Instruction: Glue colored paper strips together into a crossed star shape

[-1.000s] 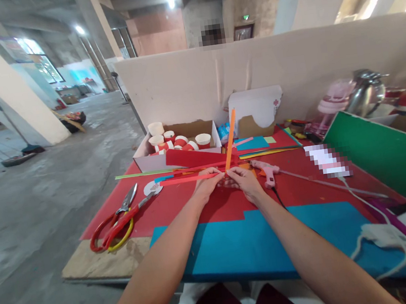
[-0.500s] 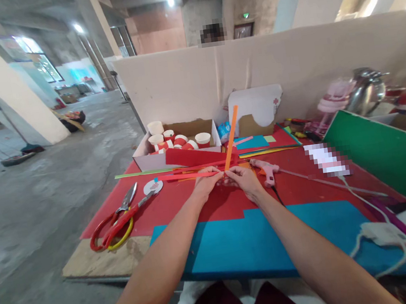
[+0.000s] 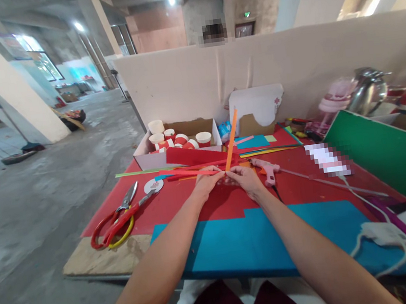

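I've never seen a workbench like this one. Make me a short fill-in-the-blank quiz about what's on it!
1. The strip pointing up between the left hand and the right hand is coloured ____.
2. The glue gun lies nearer the person's ____ hand.
3. Several cups in the box are white and ____.
4. The large panel off to the right is ____.

Missing words: orange; right; red; green.

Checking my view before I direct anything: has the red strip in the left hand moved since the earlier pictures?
Yes: the red strip has swung its free end up in the view, from level with the white disc to above it.
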`<state>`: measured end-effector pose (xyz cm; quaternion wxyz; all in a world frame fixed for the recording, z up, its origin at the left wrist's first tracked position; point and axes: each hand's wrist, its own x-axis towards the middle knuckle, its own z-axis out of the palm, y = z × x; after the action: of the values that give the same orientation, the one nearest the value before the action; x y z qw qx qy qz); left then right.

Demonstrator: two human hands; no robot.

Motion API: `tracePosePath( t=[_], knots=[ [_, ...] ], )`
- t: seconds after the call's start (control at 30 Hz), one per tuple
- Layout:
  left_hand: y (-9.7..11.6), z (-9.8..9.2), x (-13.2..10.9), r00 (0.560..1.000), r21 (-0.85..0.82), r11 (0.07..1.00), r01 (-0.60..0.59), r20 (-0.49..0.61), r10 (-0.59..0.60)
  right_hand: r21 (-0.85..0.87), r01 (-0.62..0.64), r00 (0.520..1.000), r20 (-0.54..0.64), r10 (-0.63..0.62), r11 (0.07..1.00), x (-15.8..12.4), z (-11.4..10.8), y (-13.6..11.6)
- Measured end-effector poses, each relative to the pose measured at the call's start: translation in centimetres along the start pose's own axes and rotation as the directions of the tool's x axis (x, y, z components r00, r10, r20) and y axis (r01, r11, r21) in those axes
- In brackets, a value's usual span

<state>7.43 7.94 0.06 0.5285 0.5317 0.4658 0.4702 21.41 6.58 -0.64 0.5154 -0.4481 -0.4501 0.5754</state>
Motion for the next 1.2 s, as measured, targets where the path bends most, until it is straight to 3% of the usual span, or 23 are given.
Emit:
tracePosePath(
  t=[0.3,0.57,0.7,1.2],
  knots=[
    [-0.2,-0.2,0.3,0.998,-0.087,0.995,-0.052,-0.033,0.05,-0.004,0.012,0.995,-0.099,-0.013,1.0,0.1,-0.1,0.0],
    [-0.6,0.2,0.3,0.99,-0.167,0.986,0.002,0.137,0.021,0.056,0.068,0.987,-0.149,-0.059,0.996,0.1,0.6,0.3],
    [-0.8,0.2,0.5,0.994,-0.157,0.987,-0.022,0.098,0.038,0.079,0.072,0.993,-0.104,-0.064,0.994,0.0,0.9,0.4],
    [-0.6,0.1,0.4,0.996,-0.129,0.99,-0.058,0.056,0.066,0.082,0.093,0.988,-0.133,-0.082,0.992,-0.1,0.9,0.4]
  ],
)
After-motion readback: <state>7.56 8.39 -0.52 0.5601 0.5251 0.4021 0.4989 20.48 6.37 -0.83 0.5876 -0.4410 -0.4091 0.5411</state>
